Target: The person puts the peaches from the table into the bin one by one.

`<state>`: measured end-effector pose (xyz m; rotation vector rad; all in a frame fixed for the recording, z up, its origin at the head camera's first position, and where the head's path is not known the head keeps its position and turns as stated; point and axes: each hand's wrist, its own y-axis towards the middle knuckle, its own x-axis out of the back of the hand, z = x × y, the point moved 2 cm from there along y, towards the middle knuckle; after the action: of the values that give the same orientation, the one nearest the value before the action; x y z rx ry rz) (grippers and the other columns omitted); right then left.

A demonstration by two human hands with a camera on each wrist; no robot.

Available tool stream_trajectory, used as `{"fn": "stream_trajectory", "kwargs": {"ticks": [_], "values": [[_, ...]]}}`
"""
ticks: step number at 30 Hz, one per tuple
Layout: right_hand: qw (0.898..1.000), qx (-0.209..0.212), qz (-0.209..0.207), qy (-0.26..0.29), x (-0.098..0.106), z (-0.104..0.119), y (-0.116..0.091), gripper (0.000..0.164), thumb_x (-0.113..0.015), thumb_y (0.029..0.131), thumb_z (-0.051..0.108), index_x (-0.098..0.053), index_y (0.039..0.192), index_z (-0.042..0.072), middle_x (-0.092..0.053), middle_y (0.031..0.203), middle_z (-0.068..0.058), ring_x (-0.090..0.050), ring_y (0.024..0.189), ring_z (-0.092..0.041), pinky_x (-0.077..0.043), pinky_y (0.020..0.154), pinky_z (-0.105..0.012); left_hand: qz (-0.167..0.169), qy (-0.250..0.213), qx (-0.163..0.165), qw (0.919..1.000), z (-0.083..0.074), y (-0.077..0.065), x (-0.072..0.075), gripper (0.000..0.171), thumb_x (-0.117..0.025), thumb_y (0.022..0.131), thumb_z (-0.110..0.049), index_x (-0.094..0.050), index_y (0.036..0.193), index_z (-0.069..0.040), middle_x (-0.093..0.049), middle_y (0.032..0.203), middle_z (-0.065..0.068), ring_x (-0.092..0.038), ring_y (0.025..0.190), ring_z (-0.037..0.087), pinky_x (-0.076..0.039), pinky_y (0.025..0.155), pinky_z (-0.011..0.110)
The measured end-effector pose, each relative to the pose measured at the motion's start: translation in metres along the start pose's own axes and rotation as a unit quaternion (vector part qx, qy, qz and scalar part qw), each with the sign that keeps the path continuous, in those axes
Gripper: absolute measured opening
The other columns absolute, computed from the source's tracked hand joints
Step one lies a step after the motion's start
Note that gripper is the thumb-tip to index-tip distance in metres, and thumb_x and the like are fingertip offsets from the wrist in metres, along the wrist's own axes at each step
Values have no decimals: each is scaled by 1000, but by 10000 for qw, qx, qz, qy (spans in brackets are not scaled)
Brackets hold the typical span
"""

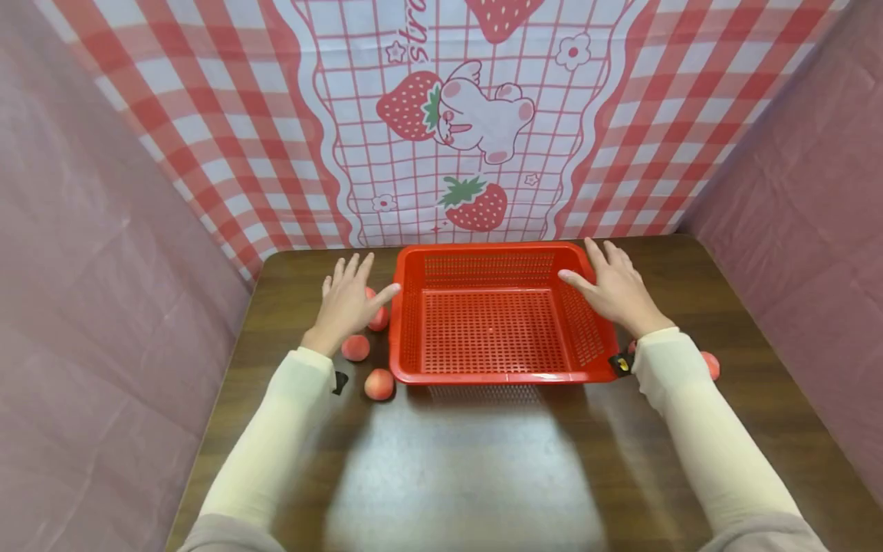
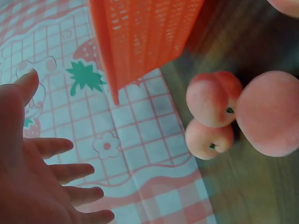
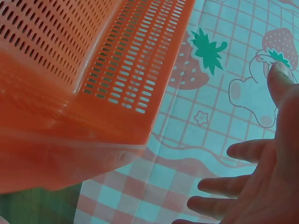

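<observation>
A red plastic basket (image 1: 493, 330) with slotted walls and a perforated bottom stands on the table, nothing inside it. My left hand (image 1: 345, 307) is spread above the basket's left side, its thumb near the rim and its palm over some peaches. Several pinkish peaches lie left of the basket, among them a peach (image 1: 379, 385) by the front corner and a peach (image 1: 355, 348) behind it. On the other side my right hand (image 1: 617, 290) hovers with fingers spread, its thumb overlapping the right rim in the head view. Both hands hold nothing.
A peach (image 1: 711, 366) shows beside the right sleeve, which partly hides another. The brown wooden table (image 1: 497, 475) meets a strawberry-print checked cloth (image 1: 476, 115) at the back. Pink fabric (image 1: 103, 307) hangs at both sides.
</observation>
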<state>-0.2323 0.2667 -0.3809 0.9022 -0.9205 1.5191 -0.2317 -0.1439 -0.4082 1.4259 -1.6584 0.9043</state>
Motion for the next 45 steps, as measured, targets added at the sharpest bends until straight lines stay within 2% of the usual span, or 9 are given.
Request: {"fn": "stream_trajectory", "kwargs": {"ticks": [10, 22, 28, 32, 39, 45], "values": [[9998, 23, -127, 129, -1, -2, -5, 92, -39, 94, 67, -9, 157, 6, -17, 155, -34, -18, 141, -54, -18, 110, -71, -288, -31, 59, 9996, 16, -5, 0, 81, -52, 93, -58, -26, 155, -12, -24, 160, 20, -17, 148, 43, -16, 116, 65], [10000, -18, -7, 61, 0, -6, -10, 91, -39, 95, 64, -12, 155, 1, -21, 153, -37, -22, 139, -55, -20, 111, -70, -225, 27, 79, 9997, 22, -13, -8, 78, -55, 93, -53, -28, 154, -11, -30, 157, 21, -23, 145, 43, -19, 114, 65], [9998, -156, 30, 107, 2, -12, -16, 92, -39, 94, 66, -12, 156, 3, -21, 152, -37, -23, 138, -56, -21, 110, -70, -305, 104, 32, 9995, 25, -11, -13, 73, -57, 93, -48, -34, 151, -11, -36, 153, 20, -29, 142, 42, -23, 113, 63], [9997, -207, 42, 109, 2, -14, -19, 90, -41, 95, 63, -13, 155, 2, -23, 151, -38, -25, 136, -56, -23, 108, -71, -237, 101, 33, 9997, 27, -10, -18, 69, -58, 94, -44, -36, 150, -10, -38, 152, 21, -31, 140, 42, -24, 112, 63], [9997, -181, 103, 99, 3, -15, -19, 87, -42, 96, 60, -19, 154, -1, -28, 149, -37, -29, 135, -54, -25, 108, -70, -282, 128, 132, 9994, 30, -9, -18, 64, -59, 94, -41, -41, 148, -12, -43, 148, 20, -36, 137, 42, -28, 111, 62], [9993, -282, 227, 91, -1, -22, -23, 87, -40, 97, 61, -22, 152, -4, -30, 148, -36, -31, 134, -53, -26, 108, -69, -116, 172, 175, 9996, 30, -6, -21, 62, -59, 94, -41, -42, 148, -14, -45, 147, 18, -38, 135, 42, -30, 110, 61]]}}
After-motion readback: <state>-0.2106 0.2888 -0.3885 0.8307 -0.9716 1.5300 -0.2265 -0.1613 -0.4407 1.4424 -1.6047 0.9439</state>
